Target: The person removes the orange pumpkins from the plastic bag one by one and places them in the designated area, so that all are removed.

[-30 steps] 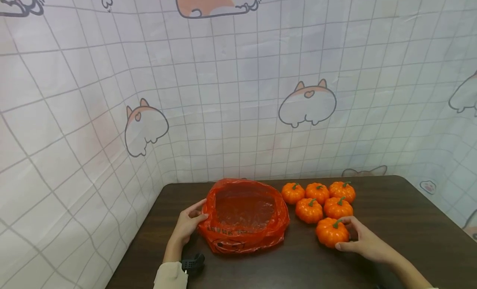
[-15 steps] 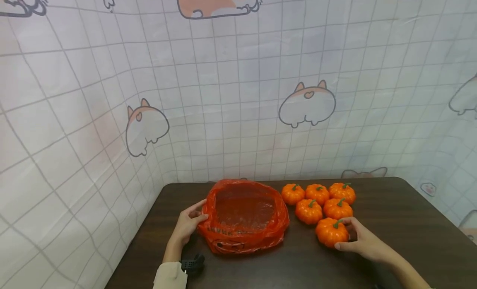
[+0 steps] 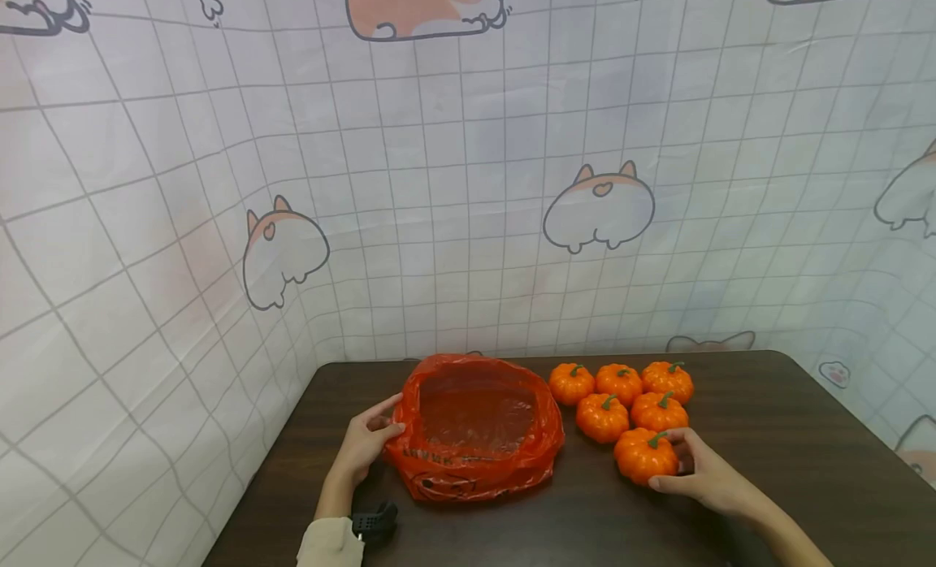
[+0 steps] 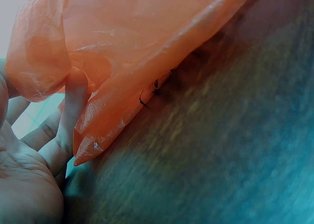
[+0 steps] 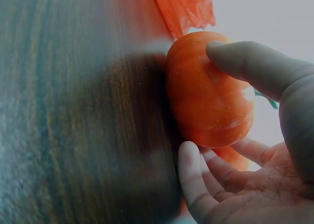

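An orange-red plastic bag (image 3: 475,482) stands with its mouth spread on the dark table, dark printing on its front. My left hand (image 3: 363,441) holds the left side of its rim, and in the left wrist view the fingers (image 4: 73,106) bend against the folded plastic. To the right, my right hand (image 3: 705,469) grips the nearest small orange pumpkin (image 3: 643,457), which has a green stem. In the right wrist view the thumb (image 5: 240,62) presses one side of this pumpkin, with fingers at the opposite side. The pumpkin appears to rest on the table.
Several more orange pumpkins (image 3: 603,418) sit close together behind the gripped one, right of the bag. A wall cloth (image 3: 439,226) with a grid and corgi drawings hangs behind the table (image 3: 570,526). A black device (image 3: 375,522) is at the left wrist.
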Motion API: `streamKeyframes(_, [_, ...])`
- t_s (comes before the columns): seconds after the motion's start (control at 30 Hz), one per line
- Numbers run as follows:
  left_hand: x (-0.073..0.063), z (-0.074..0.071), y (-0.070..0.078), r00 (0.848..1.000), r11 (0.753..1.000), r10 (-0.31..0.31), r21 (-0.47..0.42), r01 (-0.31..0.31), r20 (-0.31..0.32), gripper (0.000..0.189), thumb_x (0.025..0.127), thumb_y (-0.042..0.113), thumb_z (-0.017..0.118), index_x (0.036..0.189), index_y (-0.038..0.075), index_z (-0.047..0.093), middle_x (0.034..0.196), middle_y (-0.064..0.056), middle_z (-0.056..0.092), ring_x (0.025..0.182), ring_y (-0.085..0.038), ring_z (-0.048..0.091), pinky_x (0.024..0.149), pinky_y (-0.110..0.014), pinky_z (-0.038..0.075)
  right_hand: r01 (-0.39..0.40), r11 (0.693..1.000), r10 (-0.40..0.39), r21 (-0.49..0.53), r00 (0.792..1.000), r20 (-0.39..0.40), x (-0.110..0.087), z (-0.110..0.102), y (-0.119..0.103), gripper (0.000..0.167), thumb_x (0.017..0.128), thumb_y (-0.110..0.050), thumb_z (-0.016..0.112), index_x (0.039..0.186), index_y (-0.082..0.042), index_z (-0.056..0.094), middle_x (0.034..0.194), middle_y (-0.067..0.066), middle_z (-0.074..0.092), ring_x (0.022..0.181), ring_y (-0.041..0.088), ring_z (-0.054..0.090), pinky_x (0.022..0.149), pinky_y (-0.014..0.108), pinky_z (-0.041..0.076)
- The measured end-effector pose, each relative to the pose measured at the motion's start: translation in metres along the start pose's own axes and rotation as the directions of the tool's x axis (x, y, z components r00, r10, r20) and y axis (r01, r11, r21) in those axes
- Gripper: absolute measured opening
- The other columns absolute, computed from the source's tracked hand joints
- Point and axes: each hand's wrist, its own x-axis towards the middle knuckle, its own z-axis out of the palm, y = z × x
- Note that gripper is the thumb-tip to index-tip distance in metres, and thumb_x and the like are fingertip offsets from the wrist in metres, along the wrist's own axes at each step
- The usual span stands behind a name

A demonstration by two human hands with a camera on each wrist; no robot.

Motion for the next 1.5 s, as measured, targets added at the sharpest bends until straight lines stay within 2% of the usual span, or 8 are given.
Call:
streamKeyframes(0.43, [-0.0004,-0.0030,-0.0012,1.000,0.999,-0.014,-0.032,0.014,-0.001,0.054,0.093,0.007,0.073,0.144,0.019,0.061,0.106,-0.013,0.068,0.091,-0.020,0.063,0.075,-0.033,0.057,0.011,1.000,-0.011,-0.004,1.000,0.004,0.0033,0.0015,-0.0015,0.070,0.089,-0.025,0.078,0.135,0.005,0.035,0.134,0.032,0.052,0.114,0.034,0.060,0.079,0.033,0.052])
streamKeyframes(0.83, [0.0006,-0.0021,-0.0007,1.000,1.000,-0.008,-0.028,0.008,-0.010,0.053,0.093,0.008,0.073,0.143,0.018,0.062,0.104,-0.012,0.068,0.090,-0.019,0.063,0.073,-0.032,0.057,0.013,1.000,-0.013,-0.020,1.000,0.002,0.0067,0.0006,0.0008,0.069,0.090,-0.025,0.078,0.135,0.005,0.035,0.137,0.033,0.050,0.118,0.037,0.059,0.082,0.033,0.052])
streamKeyframes(1.07, [0.0013,-0.0005,-0.0002,1.000,0.999,-0.013,-0.034,0.013,-0.007,0.052,0.094,0.009,0.073,0.143,0.019,0.062,0.106,-0.013,0.068,0.091,-0.019,0.065,0.074,-0.033,0.057,0.014,1.000,-0.014,-0.026,1.000,0.003,0.0065,-0.0022,0.0012,0.070,0.091,-0.027,0.078,0.136,0.005,0.035,0.138,0.033,0.049,0.120,0.039,0.059,0.085,0.036,0.053])
streamKeyframes(1.23, [0.0003,-0.0006,0.0004,1.000,0.999,-0.017,-0.044,0.017,-0.004,0.052,0.094,0.010,0.073,0.144,0.018,0.062,0.105,-0.013,0.068,0.088,-0.019,0.064,0.071,-0.032,0.057,0.004,0.999,-0.004,-0.036,1.000,0.014,0.0034,-0.0035,0.0010,0.073,0.091,-0.029,0.077,0.139,0.006,0.034,0.140,0.035,0.047,0.122,0.041,0.057,0.086,0.037,0.053])
streamKeyframes(1.5, [-0.0023,-0.0077,0.0063,1.000,1.000,-0.016,-0.019,0.017,0.023,0.052,0.093,0.015,0.075,0.143,0.019,0.063,0.108,-0.015,0.069,0.089,-0.019,0.063,0.072,-0.032,0.053,0.020,0.999,-0.019,-0.036,1.000,0.010,-0.0019,-0.0064,-0.0012,0.071,0.092,-0.027,0.075,0.140,0.005,0.034,0.134,0.028,0.051,0.109,0.028,0.057,0.079,0.028,0.050])
